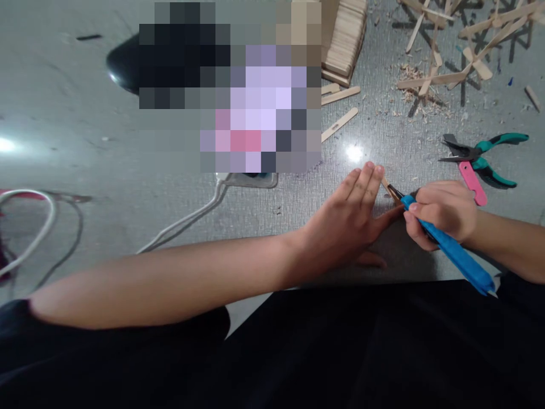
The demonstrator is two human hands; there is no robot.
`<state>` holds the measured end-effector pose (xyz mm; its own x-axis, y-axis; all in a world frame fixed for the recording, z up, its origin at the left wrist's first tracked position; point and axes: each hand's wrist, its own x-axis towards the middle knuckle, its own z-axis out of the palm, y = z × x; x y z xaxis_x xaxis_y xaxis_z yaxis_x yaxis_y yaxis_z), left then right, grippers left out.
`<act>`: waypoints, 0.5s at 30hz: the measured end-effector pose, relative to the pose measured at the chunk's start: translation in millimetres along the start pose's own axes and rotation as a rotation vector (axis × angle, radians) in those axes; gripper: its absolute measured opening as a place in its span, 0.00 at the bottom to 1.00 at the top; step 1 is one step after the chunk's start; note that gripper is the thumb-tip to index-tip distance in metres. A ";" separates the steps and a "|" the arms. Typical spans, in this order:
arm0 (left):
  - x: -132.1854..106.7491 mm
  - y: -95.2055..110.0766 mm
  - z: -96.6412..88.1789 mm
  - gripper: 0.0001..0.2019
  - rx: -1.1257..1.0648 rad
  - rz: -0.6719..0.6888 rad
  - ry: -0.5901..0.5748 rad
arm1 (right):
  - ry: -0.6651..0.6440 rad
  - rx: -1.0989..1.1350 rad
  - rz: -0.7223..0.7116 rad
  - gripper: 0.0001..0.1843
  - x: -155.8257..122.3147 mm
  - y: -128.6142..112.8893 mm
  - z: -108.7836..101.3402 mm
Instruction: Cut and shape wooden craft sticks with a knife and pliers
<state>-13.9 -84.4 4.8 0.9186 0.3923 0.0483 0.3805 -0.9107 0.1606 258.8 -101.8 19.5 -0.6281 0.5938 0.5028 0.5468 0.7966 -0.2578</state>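
Near the close edge of the desk (293, 201), the left hand (355, 207) lies flat, forefinger and thumb spread from the rest, apparently bracing a slim wooden stick (385, 183). The right hand (445, 210) clasps a blue-handled tool (453, 247), tip at the stick; teal-handled pliers (472, 152) lie beyond, likely for easy reach.

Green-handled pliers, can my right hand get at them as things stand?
Probably, though your right hand would likely need to let go of the blue tool first. The pliers lie close beyond it, their handles uncovered; a pink tool lies against them.
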 end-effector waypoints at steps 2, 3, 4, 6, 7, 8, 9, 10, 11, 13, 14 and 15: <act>-0.1 0.6 2.9 0.70 -0.016 -0.012 0.001 | -0.013 -0.002 0.005 0.16 -1.8 1.9 -1.5; -0.1 1.0 4.1 0.71 -0.021 -0.018 0.003 | -0.019 0.001 0.010 0.15 -2.4 2.4 -2.6; 0.0 1.5 5.1 0.71 -0.022 -0.025 0.006 | -0.019 0.010 0.018 0.15 -2.9 2.7 -3.6; 0.1 2.4 6.0 0.72 -0.015 -0.036 0.011 | -0.008 0.038 0.041 0.16 -3.2 2.4 -5.2; 0.2 2.7 5.9 0.72 -0.010 -0.038 0.014 | 0.002 0.051 0.052 0.17 -3.1 2.1 -5.8; 0.2 2.9 5.5 0.72 -0.005 -0.039 0.015 | 0.007 0.062 0.057 0.18 -2.6 1.8 -6.2; 0.1 3.0 4.9 0.72 0.003 -0.039 0.016 | 0.007 0.066 0.057 0.19 -2.0 1.6 -6.7; 0.0 3.1 4.2 0.72 0.012 -0.038 0.016 | 0.008 0.065 0.050 0.19 -1.1 1.4 -7.1; -0.2 3.1 3.6 0.73 0.020 -0.035 0.018 | 0.012 0.059 0.040 0.18 -0.1 1.5 -7.7; -0.5 3.1 2.4 0.73 0.026 -0.030 0.023 | 0.020 0.042 0.008 0.17 1.6 2.1 -9.0; -0.5 3.1 1.9 0.72 0.023 -0.030 0.023 | 0.024 0.034 -0.006 0.16 2.1 2.8 -9.7; -0.5 3.2 1.6 0.72 0.017 -0.030 0.022 | 0.024 0.031 -0.015 0.16 2.0 3.5 -10.3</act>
<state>-13.0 -87.7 3.8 0.9040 0.4225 0.0653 0.4102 -0.9003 0.1456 265.1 -99.0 28.1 -0.6222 0.5793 0.5266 0.5201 0.8086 -0.2751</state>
